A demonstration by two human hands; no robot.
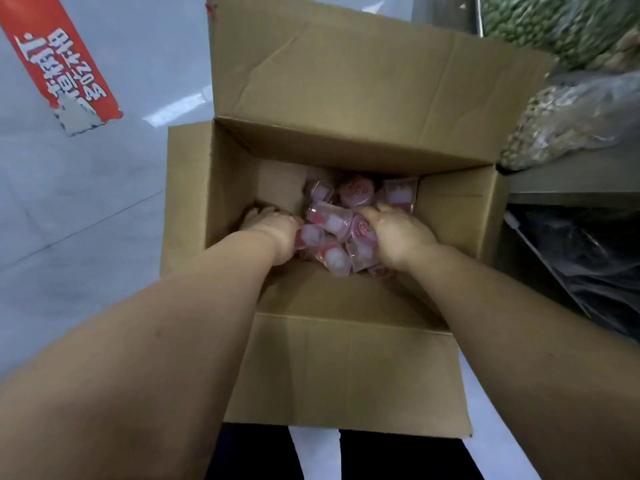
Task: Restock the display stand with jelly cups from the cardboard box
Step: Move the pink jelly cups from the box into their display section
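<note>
An open cardboard box (346, 358) stands on the floor below me, its flaps spread outward. At its bottom lies a heap of several clear jelly cups (330, 218) with pink lids. Both my arms reach down into the box. My left hand (273, 226) sits at the heap's left side, fingers curled down around cups. On the right side of the heap my right hand (398, 233) has its fingers curled around cups too. The fingertips of both hands are hidden among the cups.
A red floor sticker (59, 60) with white lettering lies on the pale tiled floor at upper left. To the right stands a metal rack (561, 185) holding plastic bags of green and beige dry goods (568, 126). My dark trouser legs show below the box.
</note>
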